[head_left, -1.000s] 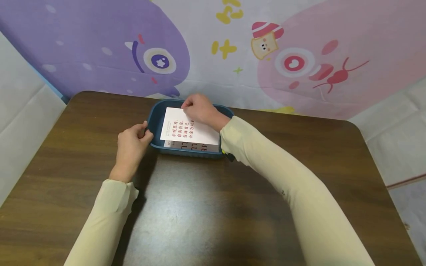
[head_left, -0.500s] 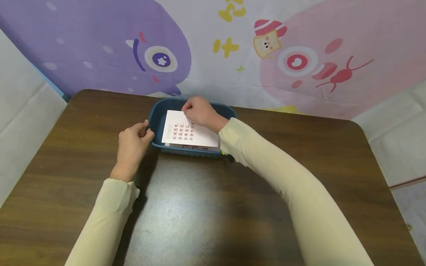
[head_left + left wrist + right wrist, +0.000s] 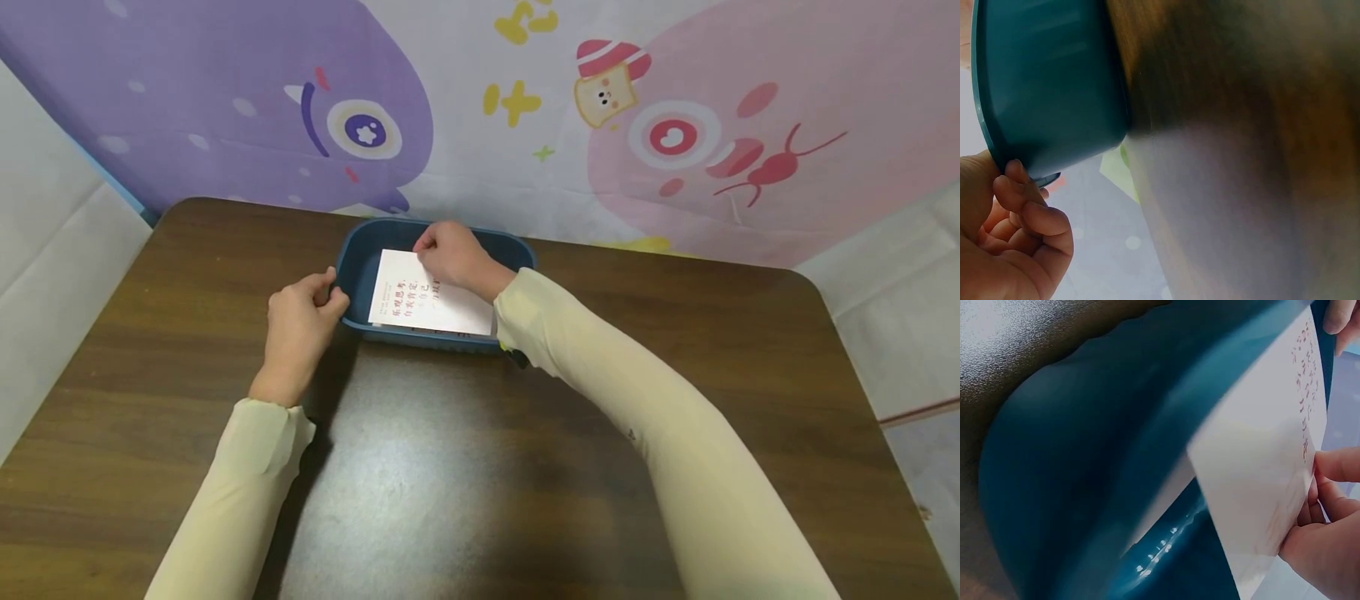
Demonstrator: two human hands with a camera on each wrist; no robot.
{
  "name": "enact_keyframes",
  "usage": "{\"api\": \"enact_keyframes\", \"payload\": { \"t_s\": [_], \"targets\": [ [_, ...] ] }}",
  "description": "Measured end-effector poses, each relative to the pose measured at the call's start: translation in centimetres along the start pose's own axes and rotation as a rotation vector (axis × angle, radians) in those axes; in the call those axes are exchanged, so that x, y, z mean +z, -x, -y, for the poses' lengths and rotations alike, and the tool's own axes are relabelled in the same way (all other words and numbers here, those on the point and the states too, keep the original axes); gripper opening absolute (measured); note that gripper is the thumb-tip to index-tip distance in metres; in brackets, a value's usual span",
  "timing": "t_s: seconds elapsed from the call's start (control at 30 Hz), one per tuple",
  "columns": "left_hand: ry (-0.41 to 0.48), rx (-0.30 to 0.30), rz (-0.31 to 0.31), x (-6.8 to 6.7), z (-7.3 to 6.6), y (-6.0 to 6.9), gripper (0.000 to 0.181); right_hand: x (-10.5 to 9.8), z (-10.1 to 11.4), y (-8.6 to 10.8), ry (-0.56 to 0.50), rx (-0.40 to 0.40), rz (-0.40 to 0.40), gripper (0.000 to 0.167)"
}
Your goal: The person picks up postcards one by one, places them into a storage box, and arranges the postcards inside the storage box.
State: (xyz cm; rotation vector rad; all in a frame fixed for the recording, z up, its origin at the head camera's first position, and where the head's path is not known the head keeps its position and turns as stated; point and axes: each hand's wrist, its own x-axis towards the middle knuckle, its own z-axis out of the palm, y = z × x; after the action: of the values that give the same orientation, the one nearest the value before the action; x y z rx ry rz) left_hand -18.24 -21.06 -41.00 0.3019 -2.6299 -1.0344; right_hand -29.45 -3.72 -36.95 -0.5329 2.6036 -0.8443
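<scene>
In the head view, a dark blue-green plastic basket point(image 3: 427, 342) stands near the table's far edge. My left hand point(image 3: 298, 333) pinches its left rim between thumb and fingers; the left wrist view shows these fingers point(image 3: 1016, 187) at the rim of the basket wall point(image 3: 1054, 81). Over the basket's opening, my right hand point(image 3: 456, 257) pinches the far edge of a white card point(image 3: 397, 275) with red Chinese writing. In the right wrist view the card point(image 3: 1254, 437) slants above the basket. Beneath it shows a sliver of another printed card point(image 3: 1163, 497), mostly hidden.
The brown wooden table point(image 3: 420, 467) spreads out in front of the basket. Behind it hangs a cloth point(image 3: 487, 158) with purple and pink cartoon figures. A small black and yellow object point(image 3: 516, 357) shows at the basket's front right, partly behind the right sleeve.
The white card has come down slightly toward the near side, covering more of the printed card beneath it. My left hand keeps its hold on the rim.
</scene>
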Motion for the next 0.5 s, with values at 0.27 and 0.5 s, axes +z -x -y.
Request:
{"api": "enact_keyframes", "payload": {
  "t_s": [0.27, 0.5],
  "targets": [
    [-0.005, 0.002, -0.008, 0.05, 0.06, 0.00, 0.027, 0.42, -0.28, -0.19, 0.000, 0.002, 0.002, 0.023],
    [-0.002, -0.003, -0.003, 0.06, 0.01, 0.06, 0.028, 0.58, -0.35, -0.08, -0.002, 0.006, 0.003, 0.023]
  ]
}}
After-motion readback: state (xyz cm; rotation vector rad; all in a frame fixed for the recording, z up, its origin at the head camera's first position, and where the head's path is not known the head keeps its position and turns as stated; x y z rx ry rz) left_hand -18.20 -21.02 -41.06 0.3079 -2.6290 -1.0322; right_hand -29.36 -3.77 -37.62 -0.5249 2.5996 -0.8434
